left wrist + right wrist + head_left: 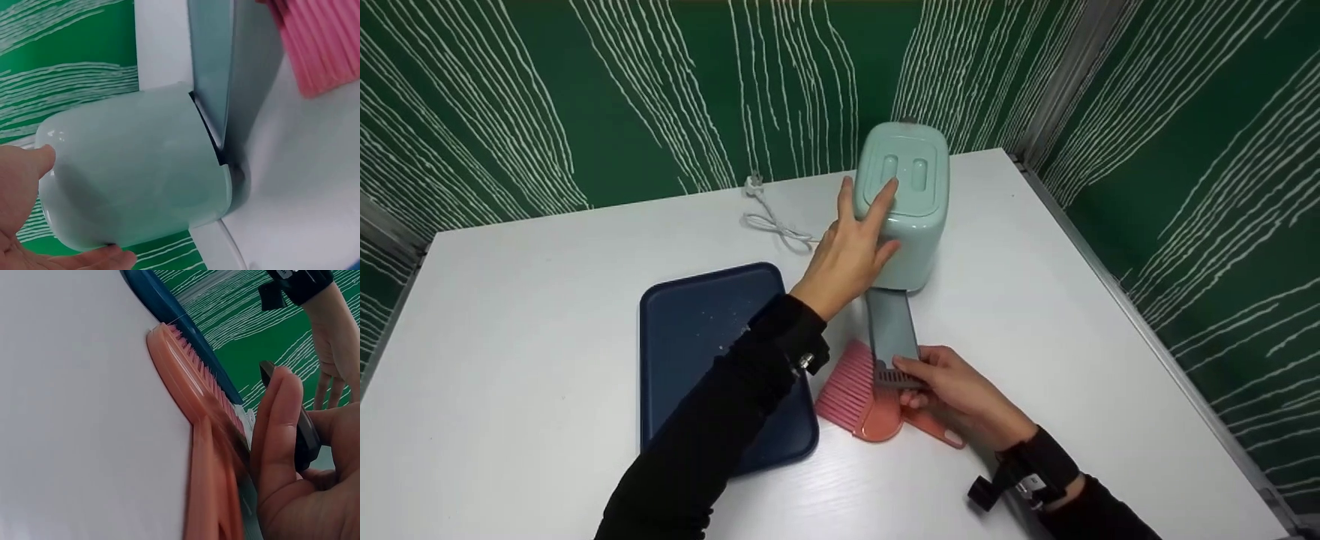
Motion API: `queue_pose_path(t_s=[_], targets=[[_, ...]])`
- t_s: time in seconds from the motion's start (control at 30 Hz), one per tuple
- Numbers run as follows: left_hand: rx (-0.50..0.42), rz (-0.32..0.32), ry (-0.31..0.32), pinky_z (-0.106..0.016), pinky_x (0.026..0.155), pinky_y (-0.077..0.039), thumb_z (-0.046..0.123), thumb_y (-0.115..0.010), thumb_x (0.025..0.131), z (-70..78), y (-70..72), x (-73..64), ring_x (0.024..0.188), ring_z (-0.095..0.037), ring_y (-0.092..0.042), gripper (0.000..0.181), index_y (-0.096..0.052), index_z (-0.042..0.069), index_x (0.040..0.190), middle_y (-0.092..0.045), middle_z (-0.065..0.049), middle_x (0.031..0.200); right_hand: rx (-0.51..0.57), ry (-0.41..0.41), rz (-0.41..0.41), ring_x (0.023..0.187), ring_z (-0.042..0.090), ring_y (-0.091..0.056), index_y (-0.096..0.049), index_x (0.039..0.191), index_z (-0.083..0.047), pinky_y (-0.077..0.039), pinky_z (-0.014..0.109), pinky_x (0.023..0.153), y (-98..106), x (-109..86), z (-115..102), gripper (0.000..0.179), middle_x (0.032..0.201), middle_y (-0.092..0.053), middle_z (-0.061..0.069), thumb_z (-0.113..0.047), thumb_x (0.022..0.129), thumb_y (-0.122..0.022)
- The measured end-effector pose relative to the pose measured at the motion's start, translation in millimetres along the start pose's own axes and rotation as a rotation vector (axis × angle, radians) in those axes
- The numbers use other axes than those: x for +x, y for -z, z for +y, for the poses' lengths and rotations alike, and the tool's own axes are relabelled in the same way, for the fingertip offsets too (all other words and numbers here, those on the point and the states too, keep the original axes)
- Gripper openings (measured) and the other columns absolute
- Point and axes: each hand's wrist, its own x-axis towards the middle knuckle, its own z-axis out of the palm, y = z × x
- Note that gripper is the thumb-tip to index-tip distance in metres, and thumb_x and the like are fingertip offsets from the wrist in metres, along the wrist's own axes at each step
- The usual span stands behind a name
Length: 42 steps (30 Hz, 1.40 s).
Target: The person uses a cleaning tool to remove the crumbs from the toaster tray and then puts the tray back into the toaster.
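A mint-green toaster (915, 259) with a lidded top stands at the back of the table. My left hand (844, 262) rests on it with fingers spread, and in the left wrist view the toaster (135, 169) shows between thumb and fingers. A grey crumb tray (892, 326) sticks out from a slot low on the toaster's near end. My right hand (960, 386) pinches the tray's dark, ribbed outer end between thumb and fingers. Under that end lies a brush (880, 420) with pink bristles and an orange body. The tray's inner end is hidden inside the toaster.
A navy tray (648, 360) with pale crumbs lies left of the brush, partly under my left forearm. A white power cord (771, 221) with its plug lies behind, left of the toaster. Green walls with white streaks stand behind and right of the white table (510, 337).
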Motion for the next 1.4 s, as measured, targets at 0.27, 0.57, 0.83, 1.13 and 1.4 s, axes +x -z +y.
queue_pose_path(t_s=[0.27, 0.57, 0.83, 1.13, 1.4], targets=[[-0.037, -0.042, 0.068, -0.05, 0.096, -0.061, 0.035, -0.064, 0.109, -3.9, -2.9, 5.3, 0.121, -0.047, -0.07, 0.072, -0.028, 0.03, 0.171, -0.011, -0.036, 0.173, 0.101, -0.005, 0.028, 0.064, 0.002, -0.072, -0.061, 0.102, -0.003, -0.059, 0.016, 0.064, -5.9, 6.6, -0.4, 0.02, 0.075, -0.075, 0.0, -0.019, 0.113, -0.057], [-0.033, -0.072, 0.08, -0.052, 0.099, -0.06, 0.04, -0.062, 0.11, -8.7, -4.9, 7.8, 0.123, -0.048, -0.069, 0.068, -0.032, 0.031, 0.17, -0.029, -0.036, 0.167, 0.148, -0.01, 0.048, 0.069, 0.005, -0.076, -0.061, 0.114, 0.006, -0.06, 0.015, 0.068, -9.3, 15.2, -4.1, 0.023, 0.087, -0.077, 0.006, -0.017, 0.113, -0.057], [-0.035, -0.061, 0.057, -0.052, 0.098, -0.06, 0.04, -0.062, 0.11, -10.9, -4.4, 6.1, 0.12, -0.046, -0.07, 0.067, -0.034, 0.03, 0.17, -0.034, -0.035, 0.163, 0.161, -0.014, 0.094, 0.075, 0.008, -0.078, -0.056, 0.124, 0.012, -0.061, 0.016, 0.076, -10.5, 20.6, -4.8, 0.03, 0.1, -0.074, 0.01, -0.016, 0.114, -0.056], [-0.028, -0.041, 0.021, -0.052, 0.098, -0.06, 0.04, -0.06, 0.11, -12.3, -4.8, 4.5, 0.12, -0.046, -0.07, 0.066, -0.034, 0.028, 0.17, -0.037, -0.036, 0.16, 0.128, -0.016, 0.091, 0.078, 0.008, -0.079, -0.058, 0.123, 0.011, -0.062, 0.018, 0.077, -15.8, 10.6, -2.1, 0.031, 0.098, -0.076, 0.009, -0.018, 0.113, -0.057], [-0.034, -0.032, 0.029, -0.052, 0.096, -0.061, 0.041, -0.061, 0.11, -12.3, -7.2, 4.9, 0.117, -0.046, -0.072, 0.067, -0.034, 0.028, 0.17, -0.037, -0.035, 0.16, 0.122, -0.007, 0.104, 0.079, 0.01, -0.08, -0.059, 0.123, 0.011, -0.062, 0.018, 0.078, -15.8, 11.6, -2.9, 0.031, 0.098, -0.077, 0.01, -0.018, 0.113, -0.058]])
